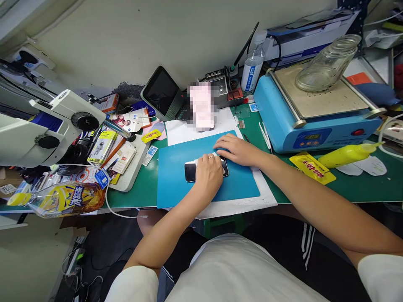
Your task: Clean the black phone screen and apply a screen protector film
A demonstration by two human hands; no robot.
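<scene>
A smartphone (190,171) with a dark screen and light edge lies flat on a blue mat (176,191). My left hand (210,171) lies over the middle of the phone, its fingers bent and pressed together. Something thin and white shows by its fingertips; its kind is unclear. My right hand (235,149) rests at the phone's far right edge, fingers stretched out and slightly curved. The phone's middle is hidden beneath my hands.
On the right stands a blue heating plate machine (277,121) with a glass jar (327,63) on top. A yellow squeeze bottle (344,156) lies before it. To the left are a microscope arm (67,113) and an iced tea bottle (69,199). A soldering station (220,86) stands behind.
</scene>
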